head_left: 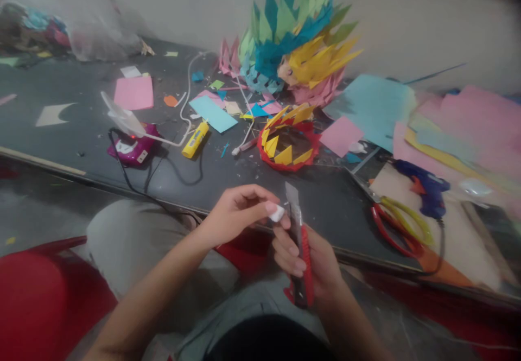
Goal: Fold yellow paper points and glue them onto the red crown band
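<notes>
Head view, left hand (240, 214): finger and thumb pinch a small white lump (277, 213), up near the table's front edge.
Right hand (321, 263): fingers wrapped around a red and black cutter knife (307, 263).
Flat metal blade (293, 201): points up, right beside the lump; can't tell if they touch.
Dark flat table (337, 209): holds a spiky red and yellow paper ring (286, 156), and red-and-yellow-handled metal scissors (377, 198) near a dark blue glue gun (429, 184).

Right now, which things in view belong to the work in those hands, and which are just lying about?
Seemingly in use:
- red-handled cutter, in the right hand
- small white piece, in the left hand

Lying about, untouched:
- scissors
- glue gun
- red-and-yellow paper crown
- yellow cylinder
</notes>
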`<state>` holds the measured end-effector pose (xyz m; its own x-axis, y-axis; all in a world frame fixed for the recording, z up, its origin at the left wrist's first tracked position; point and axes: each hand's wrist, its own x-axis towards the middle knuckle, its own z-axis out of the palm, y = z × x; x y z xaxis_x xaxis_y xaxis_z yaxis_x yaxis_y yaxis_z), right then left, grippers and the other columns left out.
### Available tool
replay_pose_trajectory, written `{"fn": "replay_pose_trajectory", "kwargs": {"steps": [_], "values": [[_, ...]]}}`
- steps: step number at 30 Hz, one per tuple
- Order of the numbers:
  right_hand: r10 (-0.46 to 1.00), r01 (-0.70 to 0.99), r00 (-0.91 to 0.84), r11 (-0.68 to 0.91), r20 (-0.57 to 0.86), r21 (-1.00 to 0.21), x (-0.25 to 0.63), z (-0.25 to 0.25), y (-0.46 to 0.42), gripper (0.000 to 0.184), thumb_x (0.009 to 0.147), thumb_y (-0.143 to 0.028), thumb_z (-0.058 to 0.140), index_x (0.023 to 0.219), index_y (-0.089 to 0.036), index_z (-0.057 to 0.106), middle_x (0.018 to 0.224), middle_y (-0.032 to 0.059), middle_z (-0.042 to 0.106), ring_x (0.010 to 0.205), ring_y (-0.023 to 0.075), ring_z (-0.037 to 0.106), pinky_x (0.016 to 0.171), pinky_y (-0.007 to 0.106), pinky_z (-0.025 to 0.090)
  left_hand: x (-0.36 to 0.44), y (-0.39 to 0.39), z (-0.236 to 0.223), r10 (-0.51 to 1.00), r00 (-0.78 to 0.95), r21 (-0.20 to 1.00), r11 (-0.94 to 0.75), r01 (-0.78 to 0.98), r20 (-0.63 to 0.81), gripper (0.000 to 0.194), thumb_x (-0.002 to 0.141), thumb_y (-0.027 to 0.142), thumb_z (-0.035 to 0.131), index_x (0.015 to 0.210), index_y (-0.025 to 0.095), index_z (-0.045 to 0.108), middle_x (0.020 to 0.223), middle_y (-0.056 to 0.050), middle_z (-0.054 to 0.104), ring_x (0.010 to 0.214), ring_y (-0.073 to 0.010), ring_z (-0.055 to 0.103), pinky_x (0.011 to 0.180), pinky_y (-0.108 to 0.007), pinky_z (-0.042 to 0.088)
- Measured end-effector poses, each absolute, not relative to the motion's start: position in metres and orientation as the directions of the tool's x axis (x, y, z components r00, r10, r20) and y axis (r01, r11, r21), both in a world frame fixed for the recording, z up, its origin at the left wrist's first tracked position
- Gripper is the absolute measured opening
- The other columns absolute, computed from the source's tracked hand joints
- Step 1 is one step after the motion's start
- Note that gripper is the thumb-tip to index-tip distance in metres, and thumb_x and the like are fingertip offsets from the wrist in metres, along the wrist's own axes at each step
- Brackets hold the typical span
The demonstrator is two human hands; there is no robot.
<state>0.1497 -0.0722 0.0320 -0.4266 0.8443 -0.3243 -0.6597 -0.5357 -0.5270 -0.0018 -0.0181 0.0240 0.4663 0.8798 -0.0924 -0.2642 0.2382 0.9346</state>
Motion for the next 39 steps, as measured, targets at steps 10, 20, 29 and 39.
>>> {"fn": "replay_pose_trajectory", "kwargs": {"steps": [10,20,29,39], "values": [[0.870,-0.632,-0.372,-0.492,-0.322,-0.598,0.146,0.034,-0.073,0.014,0.085,-0.018,0.042,0.075,-0.019,0.053,0.050,-0.0062,0.043,0.033,0.0027,0.026,0.034,0.012,0.030,0.004,-0.022,0.019,0.965,0.220,0.956,-0.073,-0.285,0.140,0.021,0.063,0.024,0.078,0.076,0.016,0.063,0.068,-0.002,0.065,0.061,-0.0100,0.059,0.055,-0.020,0.049],[0.863,-0.623,-0.351,-0.505,-0.364,-0.597,0.141,0.032,-0.076,0.014,0.085,-0.025,0.048,0.074,-0.018,0.053,0.049,-0.0058,0.045,0.032,0.0030,0.033,0.034,0.014,0.030,0.007,-0.026,0.019,0.931,0.100,0.912,-0.314,-0.263,0.350,0.023,0.064,0.017,0.078,0.075,0.016,0.058,0.084,-0.004,0.066,0.073,-0.0110,0.063,0.065,-0.022,0.054],[0.857,-0.606,-0.351,-0.514,-0.377,-0.607,0.138,0.030,-0.077,0.015,0.084,-0.029,0.051,0.074,-0.018,0.053,0.048,-0.0058,0.047,0.033,0.0038,0.036,0.035,0.015,0.029,0.008,-0.027,0.012,0.862,0.015,0.858,-0.502,-0.113,0.506,0.023,0.064,0.017,0.078,0.075,0.016,0.058,0.084,-0.005,0.066,0.077,-0.0137,0.063,0.068,-0.026,0.053],[0.831,-0.612,-0.399,-0.556,-0.387,-0.562,0.134,0.030,-0.079,0.017,0.086,-0.028,0.046,0.074,-0.018,0.052,0.048,-0.0061,0.047,0.032,0.0035,0.036,0.035,0.014,0.030,0.010,-0.028,0.004,0.784,-0.108,0.782,-0.620,-0.064,0.612,0.026,0.062,0.016,0.081,0.077,0.016,0.060,0.084,-0.004,0.066,0.076,-0.0143,0.065,0.069,-0.028,0.054]]}}
